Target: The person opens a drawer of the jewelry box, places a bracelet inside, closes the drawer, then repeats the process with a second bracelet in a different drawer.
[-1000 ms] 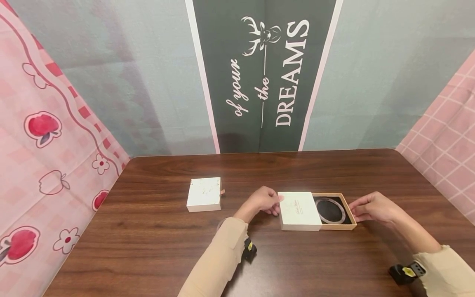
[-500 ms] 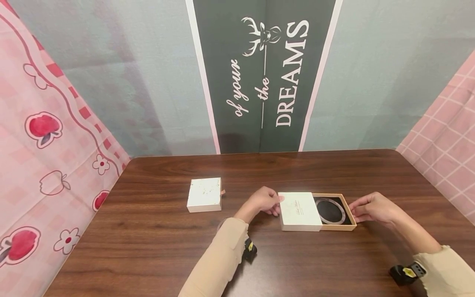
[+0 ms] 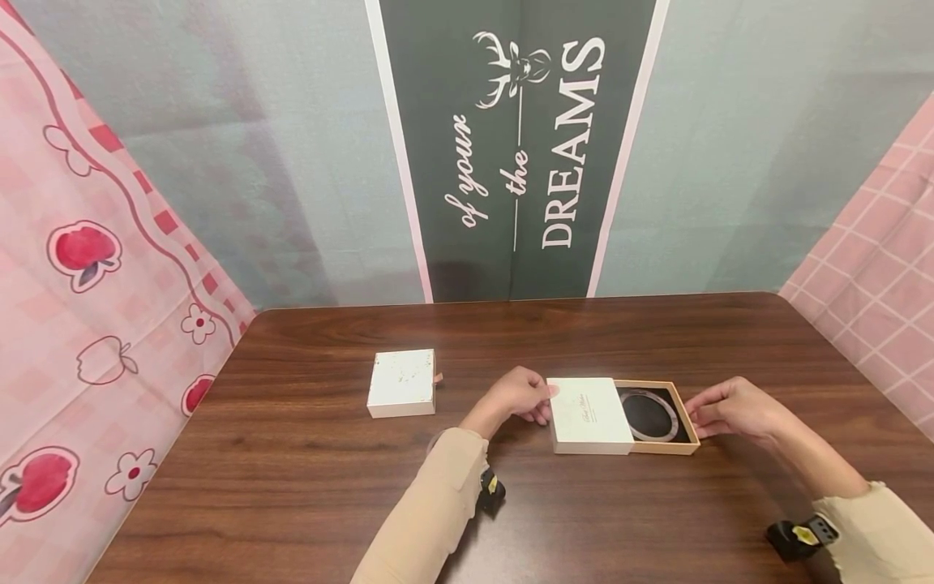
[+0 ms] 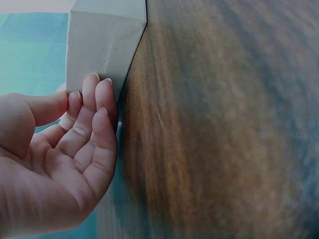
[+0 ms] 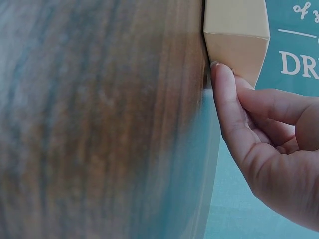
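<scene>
Drawer-style gift box [image 3: 620, 415], white sleeve over a tan tray, lies on a dark wooden table [image 3: 306, 478] and serves as the reference point for everything else. Far to its left, well apart, sits a second small white box [image 3: 401, 382], closed and untouched. Just left of the drawer box, the left hand [image 3: 515, 396] presses curled fingertips [image 4: 92, 97] against the sleeve's [image 3: 588, 414] end face, thumb near its top edge, bracing rather than wrapping it. Right of the sleeve, the tray [image 3: 686, 444] protrudes about halfway, showing a pale bangle [image 3: 674, 422] on a black lining (partly hidden under the sleeve). At the box's right end, the right hand [image 3: 733, 410] pinches the tray's end wall with its fingertips [image 5: 224, 79]. Judging by this, the box stands half open: the tray is neither fully out nor pushed home, and the bangle remains inside.
</scene>
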The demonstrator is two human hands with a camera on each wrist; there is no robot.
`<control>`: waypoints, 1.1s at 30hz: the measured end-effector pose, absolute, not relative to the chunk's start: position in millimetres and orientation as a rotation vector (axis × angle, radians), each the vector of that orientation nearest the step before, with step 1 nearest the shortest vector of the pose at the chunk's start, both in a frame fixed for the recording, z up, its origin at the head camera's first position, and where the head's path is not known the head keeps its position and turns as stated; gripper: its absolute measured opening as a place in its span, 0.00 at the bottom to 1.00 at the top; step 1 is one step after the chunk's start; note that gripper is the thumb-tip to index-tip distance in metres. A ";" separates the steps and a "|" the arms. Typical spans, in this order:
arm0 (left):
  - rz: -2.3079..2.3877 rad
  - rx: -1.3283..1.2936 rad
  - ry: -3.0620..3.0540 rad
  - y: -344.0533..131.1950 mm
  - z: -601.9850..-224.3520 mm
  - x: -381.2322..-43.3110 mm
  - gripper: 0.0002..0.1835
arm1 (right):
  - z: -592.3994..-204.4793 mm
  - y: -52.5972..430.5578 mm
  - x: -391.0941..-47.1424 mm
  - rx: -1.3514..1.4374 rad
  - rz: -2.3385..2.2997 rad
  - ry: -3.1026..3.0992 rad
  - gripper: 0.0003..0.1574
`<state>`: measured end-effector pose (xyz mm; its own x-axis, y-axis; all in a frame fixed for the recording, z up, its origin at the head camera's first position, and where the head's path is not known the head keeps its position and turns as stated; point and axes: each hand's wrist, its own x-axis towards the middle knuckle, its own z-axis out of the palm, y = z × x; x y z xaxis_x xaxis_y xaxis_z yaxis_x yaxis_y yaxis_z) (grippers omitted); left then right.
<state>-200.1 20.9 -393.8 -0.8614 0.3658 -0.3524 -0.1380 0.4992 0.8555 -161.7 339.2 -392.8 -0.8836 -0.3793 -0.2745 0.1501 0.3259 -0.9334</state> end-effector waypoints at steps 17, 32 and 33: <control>1.344 0.190 2.243 20.7 -393.8 -200.5 0.16 | -392.3 337.1 -162.0 -0.205 -1.591 2.144 0.12; 1.331 0.183 2.254 22.4 -393.4 -204.1 0.17 | -389.9 337.8 -166.5 -0.184 -1.553 2.165 0.12; 1.333 0.181 2.252 22.6 -393.4 -204.3 0.17 | -389.7 337.7 -166.9 -0.178 -1.552 2.167 0.11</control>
<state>-204.3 22.6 -393.4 -0.8599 0.3624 -0.3594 -0.1407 0.5086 0.8494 -166.9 337.7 -389.7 -0.8828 -0.3659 -0.2945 0.1610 0.3532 -0.9216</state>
